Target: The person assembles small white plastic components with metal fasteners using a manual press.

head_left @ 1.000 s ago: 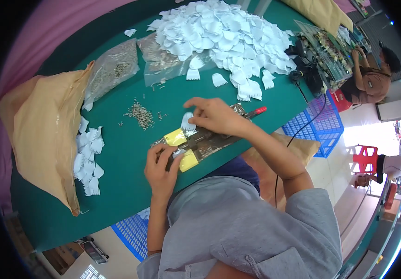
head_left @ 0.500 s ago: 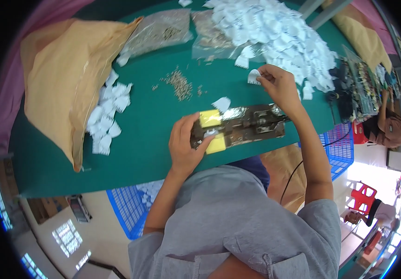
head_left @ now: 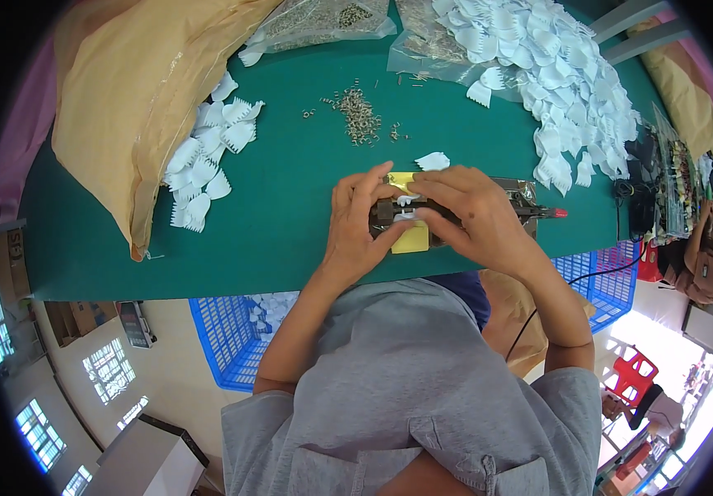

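Note:
My left hand point(head_left: 352, 221) is closed around the left end of a dark bench fixture point(head_left: 508, 190), its thumb and fingers at a white scalloped plastic piece point(head_left: 407, 201). From the other side my right hand point(head_left: 482, 217) bends over the fixture, thumb and fingertips closed at the same small white piece. Yellow pads point(head_left: 410, 240) lie on the fixture, in front of and behind the piece. Fingers partly hide the piece and the holder under it. Just beyond the hands rests a loose white toothed piece point(head_left: 432, 160).
Small metal parts point(head_left: 358, 116) lie heaped on the green table point(head_left: 282, 207). White pieces form a big pile point(head_left: 555, 74) at far right and a smaller one point(head_left: 204, 169) by a tan sack point(head_left: 125, 124). Clear bags point(head_left: 315, 29) lie behind; a blue basket point(head_left: 228, 339) stands below.
My right hand has brought its white piece from near the big pile down to the fixture, meeting my left hand there. The whole view has shifted, showing the table higher up.

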`<state>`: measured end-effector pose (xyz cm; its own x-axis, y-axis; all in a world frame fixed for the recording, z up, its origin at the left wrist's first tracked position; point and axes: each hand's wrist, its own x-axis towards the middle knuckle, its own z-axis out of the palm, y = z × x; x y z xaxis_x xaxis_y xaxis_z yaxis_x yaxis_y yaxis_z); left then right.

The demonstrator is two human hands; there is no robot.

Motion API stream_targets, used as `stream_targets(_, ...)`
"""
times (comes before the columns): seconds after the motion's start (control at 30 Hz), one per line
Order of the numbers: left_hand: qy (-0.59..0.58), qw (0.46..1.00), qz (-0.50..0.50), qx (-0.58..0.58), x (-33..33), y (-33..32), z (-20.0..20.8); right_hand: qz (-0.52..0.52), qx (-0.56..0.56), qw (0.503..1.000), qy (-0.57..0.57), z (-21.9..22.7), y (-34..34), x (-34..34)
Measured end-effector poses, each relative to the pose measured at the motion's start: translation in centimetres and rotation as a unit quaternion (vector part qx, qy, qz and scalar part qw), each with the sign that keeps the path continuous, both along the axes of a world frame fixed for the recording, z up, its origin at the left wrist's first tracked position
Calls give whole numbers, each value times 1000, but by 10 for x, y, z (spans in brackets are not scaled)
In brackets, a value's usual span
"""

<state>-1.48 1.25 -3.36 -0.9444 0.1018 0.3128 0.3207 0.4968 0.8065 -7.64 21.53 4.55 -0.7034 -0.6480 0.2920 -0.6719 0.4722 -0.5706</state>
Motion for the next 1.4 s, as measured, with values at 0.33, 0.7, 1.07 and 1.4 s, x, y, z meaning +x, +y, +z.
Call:
stream_targets(0.33,-17,998,19,49,-1,2,0,-8,-7,981,-192,-6,-1,-13)
stream_targets(0.7,-7,1000,8,28,-2,-1,1,22,7,993,-117,-9,-2,-14)
stream_targets(1.07,-5,1000,3,30,-1,1,5,-12,47,968,-245,-2,-5,-23)
stream_targets(1.4,-19,999,11,41,-2,0,4,-28,93,979,-180,2,-8,-21)
